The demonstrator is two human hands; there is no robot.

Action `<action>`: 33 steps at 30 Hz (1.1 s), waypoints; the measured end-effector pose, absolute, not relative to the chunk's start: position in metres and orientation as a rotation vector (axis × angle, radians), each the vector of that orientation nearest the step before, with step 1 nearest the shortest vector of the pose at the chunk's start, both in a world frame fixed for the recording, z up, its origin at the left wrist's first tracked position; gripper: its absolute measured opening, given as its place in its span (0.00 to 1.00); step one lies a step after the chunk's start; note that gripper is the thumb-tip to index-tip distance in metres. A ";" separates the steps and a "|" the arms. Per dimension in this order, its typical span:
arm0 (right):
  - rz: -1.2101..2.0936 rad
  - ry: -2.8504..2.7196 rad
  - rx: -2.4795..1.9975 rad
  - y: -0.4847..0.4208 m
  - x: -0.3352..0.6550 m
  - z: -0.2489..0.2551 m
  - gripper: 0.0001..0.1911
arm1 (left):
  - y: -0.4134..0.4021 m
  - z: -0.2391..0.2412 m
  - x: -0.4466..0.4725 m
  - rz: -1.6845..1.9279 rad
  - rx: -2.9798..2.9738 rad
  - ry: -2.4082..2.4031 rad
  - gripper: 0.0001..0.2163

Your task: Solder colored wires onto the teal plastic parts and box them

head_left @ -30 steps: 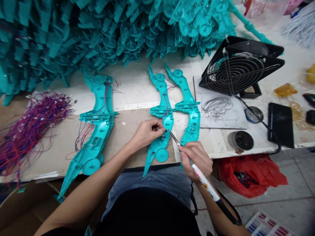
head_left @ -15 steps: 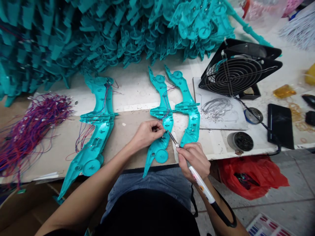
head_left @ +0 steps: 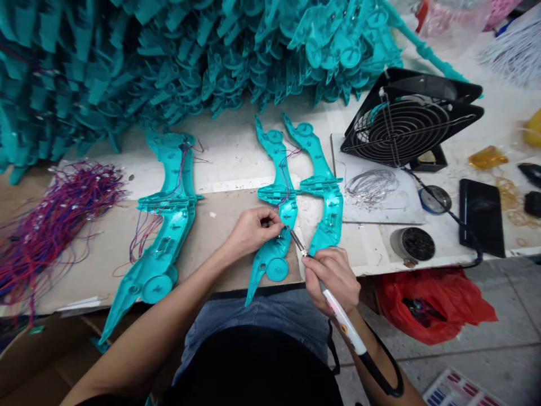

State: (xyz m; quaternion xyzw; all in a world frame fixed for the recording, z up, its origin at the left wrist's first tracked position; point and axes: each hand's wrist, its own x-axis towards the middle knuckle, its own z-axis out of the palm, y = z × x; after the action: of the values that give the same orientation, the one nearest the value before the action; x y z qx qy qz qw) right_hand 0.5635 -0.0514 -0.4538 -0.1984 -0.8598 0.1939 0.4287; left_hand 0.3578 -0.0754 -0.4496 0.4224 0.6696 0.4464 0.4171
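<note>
A teal plastic bow-shaped shell [head_left: 275,194] with red and blue wires lies in front of me, next to a second matching shell [head_left: 324,189] on its right. My left hand [head_left: 253,229] is closed in a pinch on something small at the lower part of the first shell. My right hand [head_left: 333,277] grips a white-handled soldering iron [head_left: 342,320], its metal tip reaching up to the spot by my left fingers.
A stack of wired teal shells [head_left: 163,223] lies at left, beside a bundle of red and blue wires [head_left: 46,217]. A big pile of teal parts [head_left: 190,51] fills the back. A black fan [head_left: 408,121], solder coil [head_left: 372,185], tin [head_left: 414,243] and phone [head_left: 482,214] sit right.
My right hand and the soldering iron have slid slightly left and down. My left hand keeps its pinch on the shell.
</note>
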 end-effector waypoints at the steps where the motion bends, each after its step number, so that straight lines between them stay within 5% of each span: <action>1: 0.489 -2.132 -0.506 -0.051 0.564 -0.453 0.13 | -0.075 -0.449 0.358 1.116 1.058 1.681 0.04; 33: 0.097 -1.884 -1.150 0.017 0.640 -0.453 0.08 | -0.084 -0.452 0.360 0.999 1.107 1.739 0.07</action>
State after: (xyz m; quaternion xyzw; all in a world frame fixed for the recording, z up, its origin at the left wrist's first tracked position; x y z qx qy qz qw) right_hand 0.6405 0.0169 -0.4529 -0.4650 -0.7616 0.0392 0.4496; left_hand 0.3599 -0.0841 -0.4520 0.4403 0.6915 0.3972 0.4125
